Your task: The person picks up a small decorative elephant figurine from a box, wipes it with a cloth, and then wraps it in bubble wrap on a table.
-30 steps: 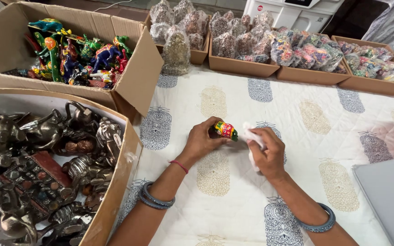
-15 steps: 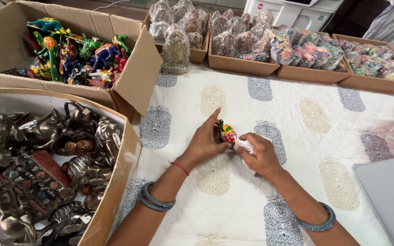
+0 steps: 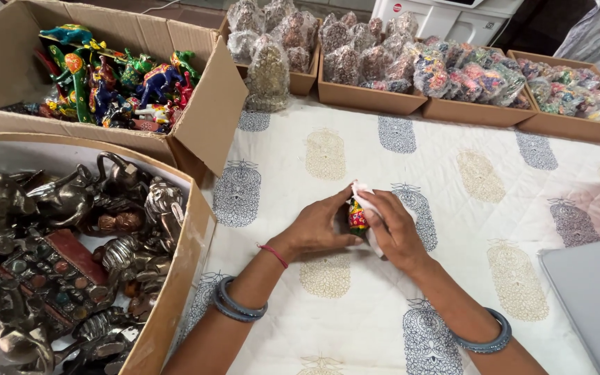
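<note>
We are gripping a small painted figurine with our left hand and right hand, white cloth under the right fingers. We are working over a block-printed tablecloth, cardboard boxes lining its left and far edges.

A single head-worn camera looks steeply down and forward over a cloth-covered table, close enough that both forearms enter from the bottom edge and the hands sit near centre. The view reaches cardboard boxes on the left and a row of trays along the far edge. The top corners, possibly showing furniture, are too cropped to read.
</note>
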